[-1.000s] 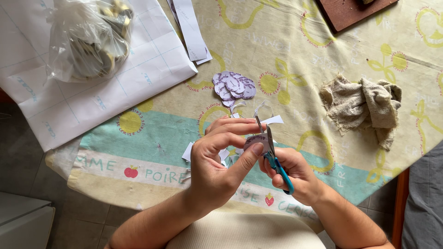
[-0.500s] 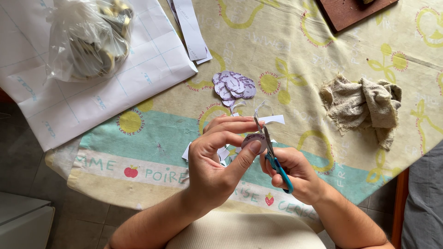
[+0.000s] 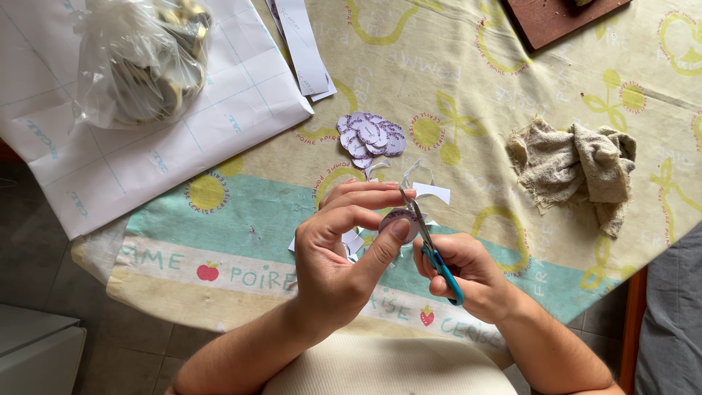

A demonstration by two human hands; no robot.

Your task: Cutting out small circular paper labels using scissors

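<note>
Here, my left hand [image 3: 333, 256] pinches a small paper disc [image 3: 397, 218], presenting its edge. My right hand [image 3: 461, 271] grips teal-handled scissors [image 3: 431, 245], blades at that rim. Cut discs [image 3: 371, 135] lie piled on the bench [image 3: 241, 212].

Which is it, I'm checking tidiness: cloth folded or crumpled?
Crumpled: the beige cloth lies bunched in uneven folds on the table.

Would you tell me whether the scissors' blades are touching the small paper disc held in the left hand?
Touching. The head view shows the scissors in the right hand with blades crossing the paper disc's edge, pinched by the left hand.
</note>
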